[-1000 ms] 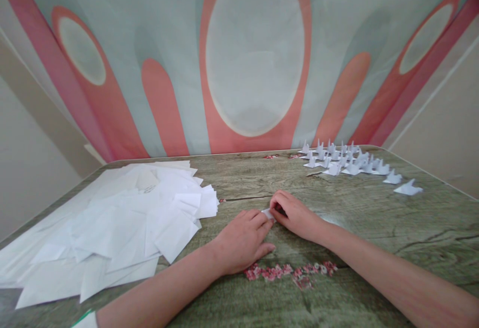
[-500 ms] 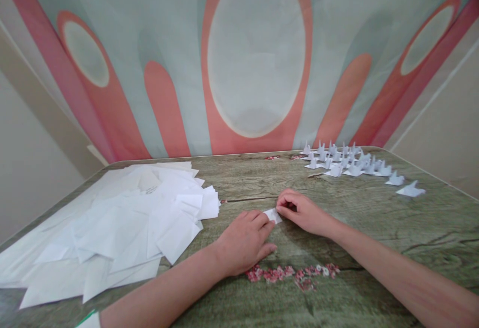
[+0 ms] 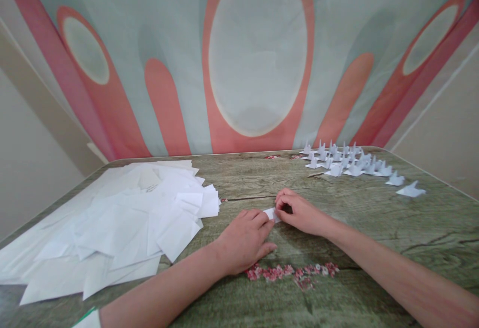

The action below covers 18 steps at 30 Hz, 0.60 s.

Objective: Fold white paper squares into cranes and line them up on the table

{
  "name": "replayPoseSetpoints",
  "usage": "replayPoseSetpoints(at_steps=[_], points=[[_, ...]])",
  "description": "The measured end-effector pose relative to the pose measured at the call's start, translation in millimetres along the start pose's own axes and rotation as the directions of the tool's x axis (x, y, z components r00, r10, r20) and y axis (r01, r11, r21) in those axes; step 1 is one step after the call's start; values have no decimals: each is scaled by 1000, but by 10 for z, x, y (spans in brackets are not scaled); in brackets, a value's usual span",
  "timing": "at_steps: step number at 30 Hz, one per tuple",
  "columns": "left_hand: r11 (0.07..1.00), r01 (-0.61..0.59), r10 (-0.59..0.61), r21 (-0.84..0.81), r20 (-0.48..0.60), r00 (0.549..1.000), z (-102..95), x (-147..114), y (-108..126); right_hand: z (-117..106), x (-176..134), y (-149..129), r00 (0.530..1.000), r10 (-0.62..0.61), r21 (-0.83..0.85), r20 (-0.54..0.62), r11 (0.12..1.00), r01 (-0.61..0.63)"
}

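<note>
So you've got two hands on the job and one small folded white paper (image 3: 270,213) between them, sitting around the middle of the worktop (image 3: 243,178), well in from every edge. Your left hand (image 3: 247,238) lies palm down, fingers stretched out, their tips holding the paper against the surface. Your right hand (image 3: 301,213) has thumb and forefinger pinched together on the paper's right end. The hands are just beside each other, with only that paper bridging them.

Counts, best I can do: the folded paper figures (image 3: 354,168), bird-like ones, are bunched by the far right corner, roughly twenty. They overlap, so don't hold me to it. One figure (image 3: 410,189) sits a bit apart, closest to you and to the right edge.

The loose white sheets (image 3: 119,218) are a messy heap spread along the left edge, way too overlapped to count. One has dark marks on it. There's also one strip of pink printed flowers (image 3: 279,272) towards your near edge.
</note>
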<state>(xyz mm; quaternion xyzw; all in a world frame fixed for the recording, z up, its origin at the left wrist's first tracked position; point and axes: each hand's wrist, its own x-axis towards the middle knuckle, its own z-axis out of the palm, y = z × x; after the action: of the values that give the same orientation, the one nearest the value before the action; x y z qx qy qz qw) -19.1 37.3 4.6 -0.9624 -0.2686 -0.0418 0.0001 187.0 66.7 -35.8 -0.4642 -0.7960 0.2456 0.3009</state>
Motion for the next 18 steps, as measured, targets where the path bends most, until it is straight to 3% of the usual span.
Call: replayPoseSetpoints(at_steps=[14, 18], points=[[1000, 6, -6, -10, 7, 1000, 8, 10, -6, -17, -22, -12, 1000, 0, 28, 8, 1000, 0], [1000, 5, -5, -4, 4, 1000, 15, 15, -5, -25, -24, 31, 998, 62, 77, -17, 995, -61]])
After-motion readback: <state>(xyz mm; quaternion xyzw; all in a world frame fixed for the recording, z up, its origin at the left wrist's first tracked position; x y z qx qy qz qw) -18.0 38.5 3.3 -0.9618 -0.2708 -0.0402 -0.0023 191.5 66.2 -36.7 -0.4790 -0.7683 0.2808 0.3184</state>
